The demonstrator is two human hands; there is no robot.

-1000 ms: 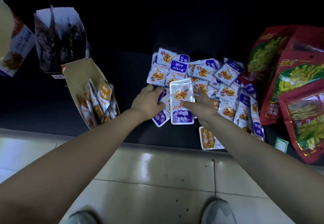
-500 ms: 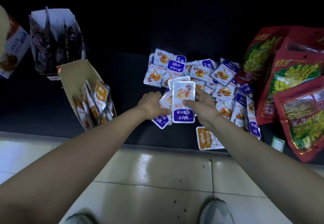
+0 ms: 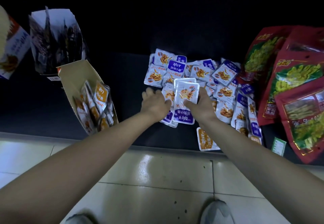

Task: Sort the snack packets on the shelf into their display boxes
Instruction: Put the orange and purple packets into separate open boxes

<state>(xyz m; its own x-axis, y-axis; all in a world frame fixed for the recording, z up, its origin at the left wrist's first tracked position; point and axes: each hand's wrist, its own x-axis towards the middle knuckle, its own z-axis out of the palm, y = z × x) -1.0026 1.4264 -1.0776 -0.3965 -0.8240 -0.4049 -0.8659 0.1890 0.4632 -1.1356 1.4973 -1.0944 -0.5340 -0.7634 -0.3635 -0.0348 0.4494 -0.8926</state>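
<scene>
A heap of small white-and-purple snack packets (image 3: pixel 192 71) lies on the dark shelf (image 3: pixel 122 90). My right hand (image 3: pixel 203 106) holds a small stack of purple packets (image 3: pixel 185 101) with the thumb across its front. My left hand (image 3: pixel 154 102) rests on the packets just left of the stack, fingers spread over them. One orange packet (image 3: pixel 205 139) lies alone at the shelf's front edge. A tan display box (image 3: pixel 78 79) at the left holds several orange packets (image 3: pixel 98 104).
A white box of dark packets (image 3: pixel 56 37) and another box (image 3: pixel 12 48) stand at the far left. Large red snack bags (image 3: pixel 294 86) are piled at the right, with a green tag (image 3: pixel 278 145) in front of them. Tiled floor and my shoes lie below.
The stack in my right hand has shifted slightly up and away. My left hand has uncurled and reached forward onto the packets beside it.
</scene>
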